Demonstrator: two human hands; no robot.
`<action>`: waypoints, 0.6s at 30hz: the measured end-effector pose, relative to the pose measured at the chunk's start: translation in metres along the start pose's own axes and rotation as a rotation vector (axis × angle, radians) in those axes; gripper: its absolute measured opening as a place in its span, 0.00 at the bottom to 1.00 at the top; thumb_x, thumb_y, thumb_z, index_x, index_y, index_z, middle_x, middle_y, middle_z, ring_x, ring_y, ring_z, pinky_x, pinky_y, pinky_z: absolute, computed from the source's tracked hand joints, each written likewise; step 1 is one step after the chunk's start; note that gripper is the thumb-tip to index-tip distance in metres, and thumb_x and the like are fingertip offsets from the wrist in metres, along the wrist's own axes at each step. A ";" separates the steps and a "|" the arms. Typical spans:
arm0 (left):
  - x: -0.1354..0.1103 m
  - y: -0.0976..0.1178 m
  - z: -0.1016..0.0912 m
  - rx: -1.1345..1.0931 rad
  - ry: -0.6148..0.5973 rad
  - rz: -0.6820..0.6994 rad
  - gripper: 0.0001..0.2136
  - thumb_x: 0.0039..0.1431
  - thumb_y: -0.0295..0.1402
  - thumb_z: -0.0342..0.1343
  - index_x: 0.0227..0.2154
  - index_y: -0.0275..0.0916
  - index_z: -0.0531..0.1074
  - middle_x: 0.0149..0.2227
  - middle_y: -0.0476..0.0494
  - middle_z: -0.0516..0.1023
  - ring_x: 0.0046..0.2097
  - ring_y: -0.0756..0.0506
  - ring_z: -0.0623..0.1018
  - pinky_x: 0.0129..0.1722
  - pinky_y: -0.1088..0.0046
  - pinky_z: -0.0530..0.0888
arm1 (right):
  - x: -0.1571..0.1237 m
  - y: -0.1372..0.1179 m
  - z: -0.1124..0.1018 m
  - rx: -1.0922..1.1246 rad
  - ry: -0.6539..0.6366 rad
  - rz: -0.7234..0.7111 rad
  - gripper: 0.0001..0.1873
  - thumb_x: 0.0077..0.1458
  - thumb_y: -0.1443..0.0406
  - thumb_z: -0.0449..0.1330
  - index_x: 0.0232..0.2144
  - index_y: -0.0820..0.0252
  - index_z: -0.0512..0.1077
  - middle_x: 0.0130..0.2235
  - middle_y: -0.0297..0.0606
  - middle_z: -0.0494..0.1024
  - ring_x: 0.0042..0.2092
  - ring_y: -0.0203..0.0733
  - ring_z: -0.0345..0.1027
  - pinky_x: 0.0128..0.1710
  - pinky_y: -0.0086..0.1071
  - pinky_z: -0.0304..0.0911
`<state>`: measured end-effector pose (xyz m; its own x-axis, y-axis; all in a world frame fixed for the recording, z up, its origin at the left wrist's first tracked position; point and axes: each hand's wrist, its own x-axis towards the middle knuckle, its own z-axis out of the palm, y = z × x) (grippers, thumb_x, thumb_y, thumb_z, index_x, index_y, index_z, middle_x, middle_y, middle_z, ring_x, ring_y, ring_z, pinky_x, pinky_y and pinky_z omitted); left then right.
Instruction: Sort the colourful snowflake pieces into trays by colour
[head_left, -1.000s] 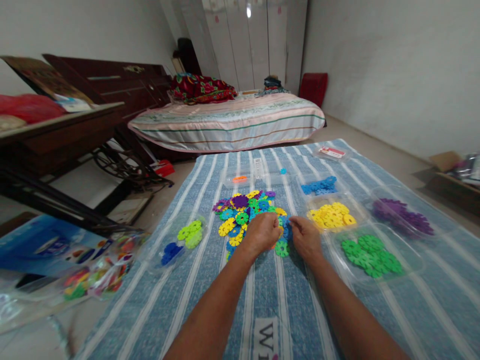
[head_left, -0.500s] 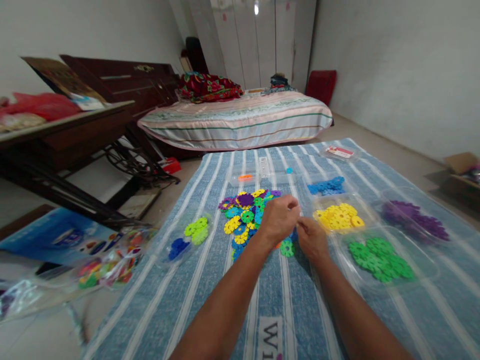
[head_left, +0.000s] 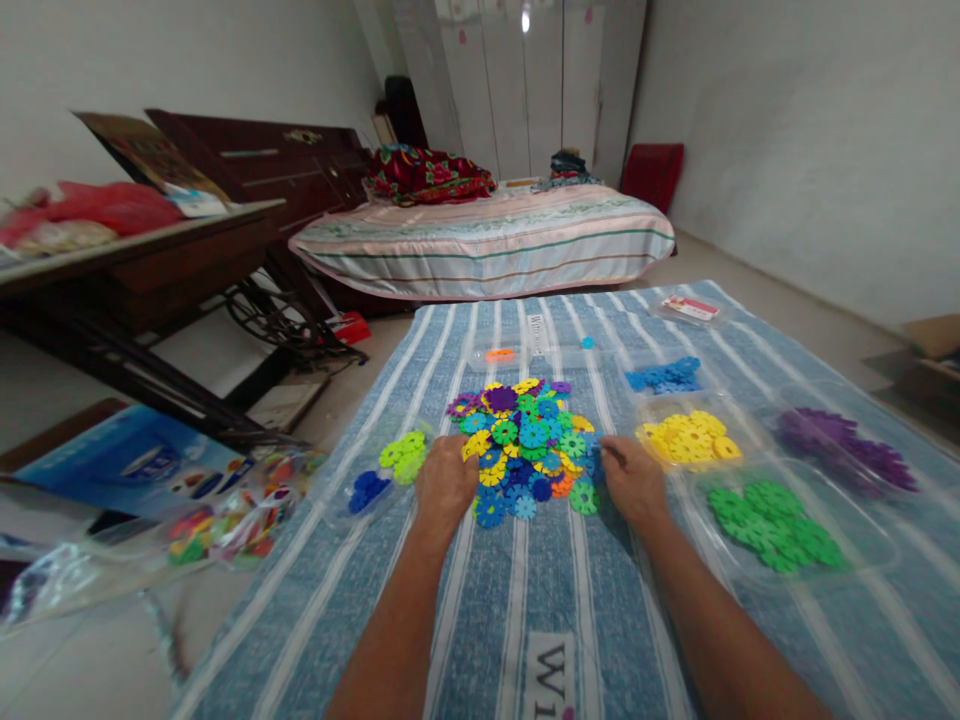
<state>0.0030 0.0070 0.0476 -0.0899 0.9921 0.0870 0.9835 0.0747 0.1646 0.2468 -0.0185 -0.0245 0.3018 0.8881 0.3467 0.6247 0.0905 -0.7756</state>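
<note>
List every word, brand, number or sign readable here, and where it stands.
"Wi": near patch on the striped cloth; cut off by the picture's edge.
Far patch, same cloth: too small to read reliably.
Blue box: lettering too blurred.
Red-and-white label: too small.

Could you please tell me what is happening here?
Someone's left hand is at the left edge of a mixed pile of coloured discs on striped cloth, the right hand at its right edge. Whether either grips one is hard to tell. To the right, yellow discs, green discs, purple discs and blue discs lie in separate clear trays; to the left, lime discs and dark blue discs share one.
</note>
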 end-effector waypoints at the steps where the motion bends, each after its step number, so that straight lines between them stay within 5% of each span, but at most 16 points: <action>1: 0.000 0.000 0.001 0.009 -0.013 -0.002 0.15 0.54 0.32 0.48 0.44 0.37 0.69 0.45 0.38 0.73 0.46 0.43 0.74 0.46 0.69 0.68 | 0.000 0.000 0.000 -0.004 0.001 0.002 0.15 0.50 0.63 0.49 0.33 0.58 0.74 0.35 0.39 0.76 0.38 0.42 0.68 0.41 0.36 0.62; 18: 0.001 0.000 0.005 0.021 0.007 0.007 0.18 0.51 0.34 0.52 0.46 0.36 0.68 0.45 0.38 0.74 0.45 0.43 0.74 0.44 0.70 0.69 | 0.001 -0.001 -0.001 -0.021 -0.025 -0.001 0.15 0.50 0.62 0.49 0.33 0.59 0.74 0.35 0.40 0.76 0.38 0.43 0.68 0.42 0.37 0.61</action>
<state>0.0033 0.0085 0.0428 -0.0835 0.9920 0.0946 0.9873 0.0695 0.1430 0.2472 -0.0181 -0.0235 0.2828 0.8991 0.3341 0.6402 0.0824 -0.7637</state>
